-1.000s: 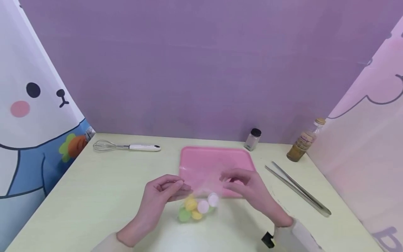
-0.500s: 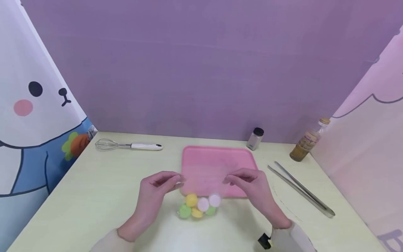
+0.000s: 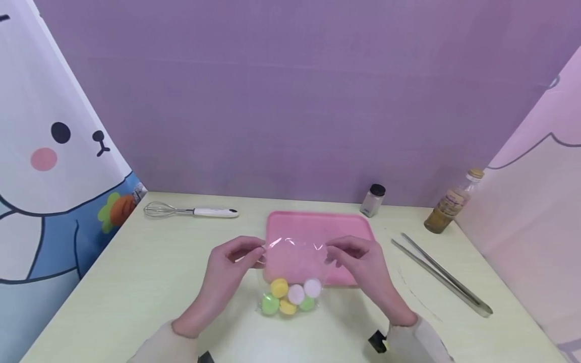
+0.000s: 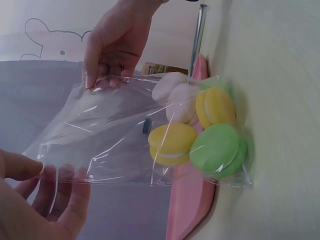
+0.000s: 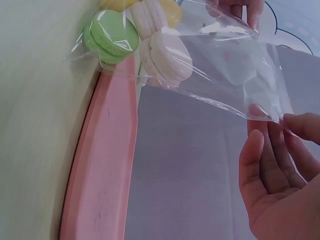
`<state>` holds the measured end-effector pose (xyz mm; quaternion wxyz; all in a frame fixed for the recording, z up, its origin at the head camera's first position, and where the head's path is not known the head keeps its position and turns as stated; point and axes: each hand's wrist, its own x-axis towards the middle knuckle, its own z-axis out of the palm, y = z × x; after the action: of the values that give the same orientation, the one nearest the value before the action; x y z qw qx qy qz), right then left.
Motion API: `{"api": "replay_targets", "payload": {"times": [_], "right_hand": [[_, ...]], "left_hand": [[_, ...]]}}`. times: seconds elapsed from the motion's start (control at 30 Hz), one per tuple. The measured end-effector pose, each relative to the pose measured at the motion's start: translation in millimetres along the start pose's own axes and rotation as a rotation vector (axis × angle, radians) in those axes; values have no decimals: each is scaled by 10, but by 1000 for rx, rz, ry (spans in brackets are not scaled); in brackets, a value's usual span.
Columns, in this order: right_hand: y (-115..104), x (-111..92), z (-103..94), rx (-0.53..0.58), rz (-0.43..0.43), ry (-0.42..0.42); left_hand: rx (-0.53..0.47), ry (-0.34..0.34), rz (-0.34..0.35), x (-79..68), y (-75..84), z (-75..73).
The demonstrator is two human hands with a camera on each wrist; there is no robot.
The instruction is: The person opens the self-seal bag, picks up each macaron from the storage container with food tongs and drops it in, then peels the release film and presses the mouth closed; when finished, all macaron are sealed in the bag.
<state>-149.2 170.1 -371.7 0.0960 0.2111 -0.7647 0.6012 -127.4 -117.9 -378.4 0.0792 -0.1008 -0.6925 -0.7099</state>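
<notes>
A clear plastic bag hangs upright between my hands, its bottom close over the table. Inside it lie several macarons: green, yellow and pale pink. My left hand pinches the bag's upper left edge between thumb and fingers. At the upper right edge, my right hand pinches the film the same way. In the right wrist view the right fingers lie along the outside of the film. The bag overlaps the pink tray behind it in the head view.
A whisk lies at the back left of the table. Behind the tray's right corner stands a small black-capped jar. A corked bottle stands at the back right, with metal tongs in front of it.
Both hands have risen slightly with the bag, and its film is stretched out more plainly between them. The whole head view has shifted a little, so still things appear further right.
</notes>
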Motion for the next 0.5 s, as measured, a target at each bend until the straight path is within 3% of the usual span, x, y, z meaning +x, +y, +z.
{"api": "replay_targets", "payload": {"times": [0.27, 0.5], "right_hand": [[-11, 12, -55, 16, -44, -19], [46, 1, -125, 40, -107, -52]], "left_hand": [[60, -4, 1, 61, 32, -40], [70, -93, 58, 99, 21, -135]]}}
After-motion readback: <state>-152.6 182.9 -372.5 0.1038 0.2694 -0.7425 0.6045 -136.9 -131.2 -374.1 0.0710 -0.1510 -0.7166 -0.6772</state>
